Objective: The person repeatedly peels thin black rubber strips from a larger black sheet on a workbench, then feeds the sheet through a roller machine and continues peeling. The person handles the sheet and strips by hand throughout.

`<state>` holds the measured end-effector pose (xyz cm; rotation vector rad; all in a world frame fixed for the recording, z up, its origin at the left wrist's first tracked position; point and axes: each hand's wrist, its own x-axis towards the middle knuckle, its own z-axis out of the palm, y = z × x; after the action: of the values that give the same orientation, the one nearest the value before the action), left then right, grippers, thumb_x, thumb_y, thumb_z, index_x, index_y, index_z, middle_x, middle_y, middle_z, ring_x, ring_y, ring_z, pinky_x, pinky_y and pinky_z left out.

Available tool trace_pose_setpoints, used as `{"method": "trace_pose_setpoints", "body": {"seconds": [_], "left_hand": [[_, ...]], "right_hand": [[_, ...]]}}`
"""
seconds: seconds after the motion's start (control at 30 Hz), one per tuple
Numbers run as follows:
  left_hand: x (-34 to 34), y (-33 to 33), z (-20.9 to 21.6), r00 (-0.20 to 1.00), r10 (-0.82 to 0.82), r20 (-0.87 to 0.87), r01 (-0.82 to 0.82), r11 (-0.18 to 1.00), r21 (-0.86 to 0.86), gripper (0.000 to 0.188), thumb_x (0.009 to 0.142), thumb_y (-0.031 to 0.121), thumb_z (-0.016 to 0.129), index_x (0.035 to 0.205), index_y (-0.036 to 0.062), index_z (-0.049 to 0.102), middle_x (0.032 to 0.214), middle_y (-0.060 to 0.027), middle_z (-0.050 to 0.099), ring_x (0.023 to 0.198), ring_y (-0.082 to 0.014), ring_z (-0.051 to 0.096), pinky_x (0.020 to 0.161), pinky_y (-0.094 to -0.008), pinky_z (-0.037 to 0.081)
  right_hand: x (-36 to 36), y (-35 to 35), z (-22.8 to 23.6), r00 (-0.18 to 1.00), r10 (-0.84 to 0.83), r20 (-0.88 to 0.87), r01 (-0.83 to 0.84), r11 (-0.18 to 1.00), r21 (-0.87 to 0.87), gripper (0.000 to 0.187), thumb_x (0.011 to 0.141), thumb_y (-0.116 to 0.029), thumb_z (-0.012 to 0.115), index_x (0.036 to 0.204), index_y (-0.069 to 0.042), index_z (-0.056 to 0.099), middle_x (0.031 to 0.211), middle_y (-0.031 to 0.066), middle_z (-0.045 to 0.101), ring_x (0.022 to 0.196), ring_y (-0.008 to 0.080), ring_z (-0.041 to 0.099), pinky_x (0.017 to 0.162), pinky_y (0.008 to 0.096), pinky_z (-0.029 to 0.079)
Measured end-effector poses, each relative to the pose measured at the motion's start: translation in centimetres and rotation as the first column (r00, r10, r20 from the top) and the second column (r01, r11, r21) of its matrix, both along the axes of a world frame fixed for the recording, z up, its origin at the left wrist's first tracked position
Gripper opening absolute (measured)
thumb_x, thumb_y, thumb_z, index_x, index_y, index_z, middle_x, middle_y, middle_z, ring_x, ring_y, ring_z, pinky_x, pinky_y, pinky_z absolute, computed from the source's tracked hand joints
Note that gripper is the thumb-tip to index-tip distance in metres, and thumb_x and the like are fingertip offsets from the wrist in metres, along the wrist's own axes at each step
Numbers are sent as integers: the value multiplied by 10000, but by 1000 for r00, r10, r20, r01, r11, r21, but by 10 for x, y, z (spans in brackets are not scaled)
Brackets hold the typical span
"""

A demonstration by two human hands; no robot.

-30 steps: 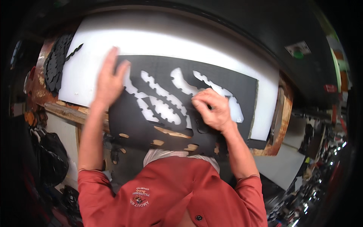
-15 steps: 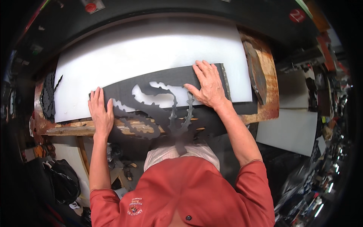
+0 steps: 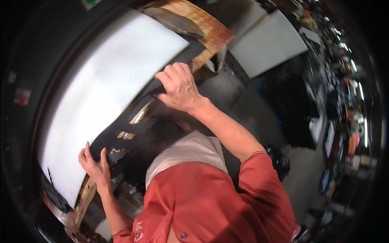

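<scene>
A thin dark grey sheet with wavy, notched cut-outs hangs along the near edge of a white board; much of it is lost in shadow against the dark surroundings. At its right end, my right hand is closed, with the fingers curled over the sheet's edge and the thumb below. My left hand is by the sheet's left end, fingers stretched and thumb spread apart, touching the corner. Bits of the wooden bench show through the cut-outs.
A dark flat slab lies on the worn wooden bench beyond the board's right end. Dark scraps are piled at its left end. A pale panel and black plastic are off to the right.
The sheet has come off the white board toward my body. My right hand has gone from lying flat to curled on its edge. The whole view has turned to the right.
</scene>
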<state>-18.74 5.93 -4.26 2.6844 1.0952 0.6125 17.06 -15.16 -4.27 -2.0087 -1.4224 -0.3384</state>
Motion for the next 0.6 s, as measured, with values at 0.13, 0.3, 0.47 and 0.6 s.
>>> {"method": "trace_pose_setpoints", "body": {"seconds": [0.13, 0.3, 0.47, 0.6], "left_hand": [[-4, 2, 26, 977, -208, -46, 186, 939, -290, 326, 830, 100, 896, 1012, -24, 655, 995, -180, 621, 909, -369, 645, 811, -448, 527], [5, -45, 10, 796, -599, -84, 530, 758, -380, 186, 888, 20, 813, 878, -1, 628, 830, -195, 603, 746, -432, 641, 647, -480, 499], [19, -96, -9, 718, -694, -58, 629, 681, -375, 148, 878, -5, 788, 886, 11, 642, 841, -166, 615, 735, -395, 658, 630, -459, 511], [54, -146, -11, 616, -786, -46, 723, 588, -362, 134, 860, -12, 791, 929, 11, 679, 855, -161, 636, 742, -379, 672, 644, -443, 529]], "right_hand": [[-53, -72, -23, 995, 42, -90, -54, 990, -133, 133, 778, -82, 756, 868, -91, 658, 811, 91, 616, 752, 327, 638, 667, 453, 524], [-159, -186, -79, 893, -265, -364, 159, 941, -297, 106, 825, -87, 757, 912, -59, 704, 810, 109, 641, 798, 339, 664, 724, 474, 547], [-250, -264, -96, 687, -530, -497, 326, 836, -441, 89, 922, -135, 729, 973, -62, 733, 898, 99, 696, 882, 334, 685, 797, 469, 564], [-289, -328, -94, 573, -651, -498, 458, 758, -465, 116, 954, -179, 726, 979, -66, 739, 927, 96, 682, 910, 324, 689, 813, 466, 573]]}}
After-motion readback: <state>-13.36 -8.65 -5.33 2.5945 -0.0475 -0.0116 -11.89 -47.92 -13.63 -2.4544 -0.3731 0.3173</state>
